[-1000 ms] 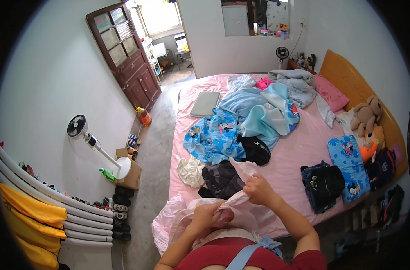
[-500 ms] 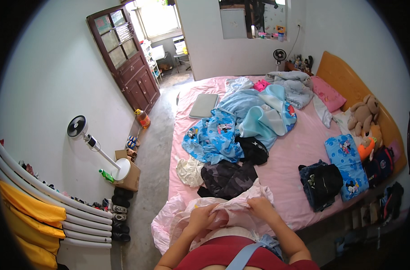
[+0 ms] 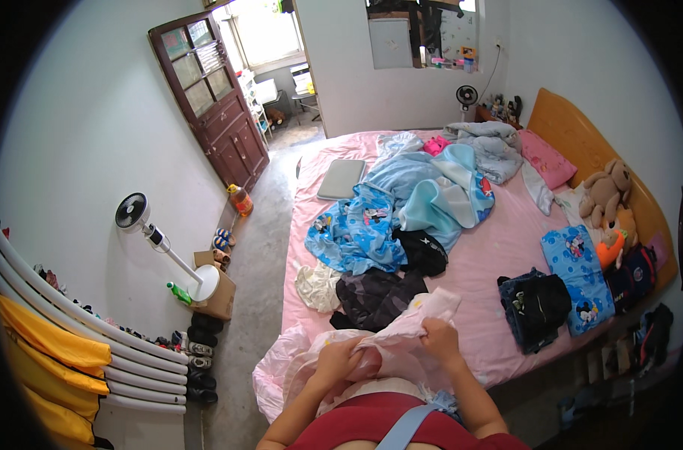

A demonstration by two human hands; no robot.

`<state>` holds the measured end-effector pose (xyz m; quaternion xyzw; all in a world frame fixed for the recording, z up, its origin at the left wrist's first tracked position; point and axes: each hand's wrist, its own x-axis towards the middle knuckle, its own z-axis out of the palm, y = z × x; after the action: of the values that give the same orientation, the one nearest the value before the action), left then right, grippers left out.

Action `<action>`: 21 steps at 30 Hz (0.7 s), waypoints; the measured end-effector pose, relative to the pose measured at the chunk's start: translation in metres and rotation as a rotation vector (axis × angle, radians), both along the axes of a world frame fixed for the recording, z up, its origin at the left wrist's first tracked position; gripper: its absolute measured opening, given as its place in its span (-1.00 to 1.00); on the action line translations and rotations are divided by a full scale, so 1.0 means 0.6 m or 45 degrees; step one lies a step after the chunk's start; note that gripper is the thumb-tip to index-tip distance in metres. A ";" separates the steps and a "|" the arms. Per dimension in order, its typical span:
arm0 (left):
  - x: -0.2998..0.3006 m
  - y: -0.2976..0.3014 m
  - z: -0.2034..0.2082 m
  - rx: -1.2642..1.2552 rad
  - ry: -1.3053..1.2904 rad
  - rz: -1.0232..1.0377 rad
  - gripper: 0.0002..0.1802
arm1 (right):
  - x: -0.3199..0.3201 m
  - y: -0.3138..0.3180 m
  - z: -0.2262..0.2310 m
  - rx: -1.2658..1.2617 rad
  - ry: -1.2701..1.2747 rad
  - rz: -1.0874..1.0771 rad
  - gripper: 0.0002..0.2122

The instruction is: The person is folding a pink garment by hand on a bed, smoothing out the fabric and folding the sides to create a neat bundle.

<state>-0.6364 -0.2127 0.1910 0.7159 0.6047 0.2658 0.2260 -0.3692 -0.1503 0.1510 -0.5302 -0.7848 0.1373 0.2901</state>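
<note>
Hanging at far L: yellow cloth (image 3: 53, 352) over white curved rails (image 3: 148, 377), w/ dark shoes (image 3: 202, 378) just past rails' R end. Next: white pedestal fan (image 3: 134, 212), base at cardboard box (image 3: 221, 301); green bottle (image 3: 179, 292) just beside. Brown door (image 3: 220, 120) stands open; bottle of orange-red liquid (image 3: 240, 201) on floor nr its foot.

Mid: bed (image 3: 499, 255) w/ pink sheet. White cloth (image 3: 317, 288) crumpled nr its L edge. L hand (image 3: 337, 361) at near side of bed, fingers curled, pinching a fold of pale pink cloth (image 3: 396, 330); tips partly sunk in folds, exact grip hard to read. Pink cloth sits in front of torso, bunched low, stretched betw. both hands. Beyond: grey flat case (image 3: 342, 180), blue printed garment (image 3: 356, 232), dark patterned garment (image 3: 379, 298), then lt-blue blanket (image 3: 431, 199). R hand (image 3: 440, 341) slightly farther up the bed than L; fingers drawn tog., pinching cloth edge, a flap sticking out past knuckles.

Far R, apart from hands: folded dark clothes (image 3: 535, 311), folded blue printed bundle (image 3: 578, 274) just beside, plush toys (image 3: 606, 193) against wooden headboard (image 3: 559, 124).
</note>
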 end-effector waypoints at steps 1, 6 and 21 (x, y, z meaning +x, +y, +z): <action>-0.004 -0.003 -0.007 0.005 0.008 0.012 -0.69 | -0.010 -0.016 -0.006 -0.141 -0.040 -0.001 -0.89; -0.001 -0.001 -0.010 0.001 -0.014 0.017 -0.66 | -0.022 -0.067 -0.064 -0.460 -0.050 0.053 -0.89; 0.009 0.007 0.001 -0.062 -0.086 0.079 -0.70 | -0.091 -0.088 0.035 -0.192 0.358 0.189 -0.49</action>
<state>-0.6311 -0.2084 0.1919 0.6817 0.6250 0.2820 0.2552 -0.4237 -0.2031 0.1718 -0.4665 -0.7609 0.2898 0.3455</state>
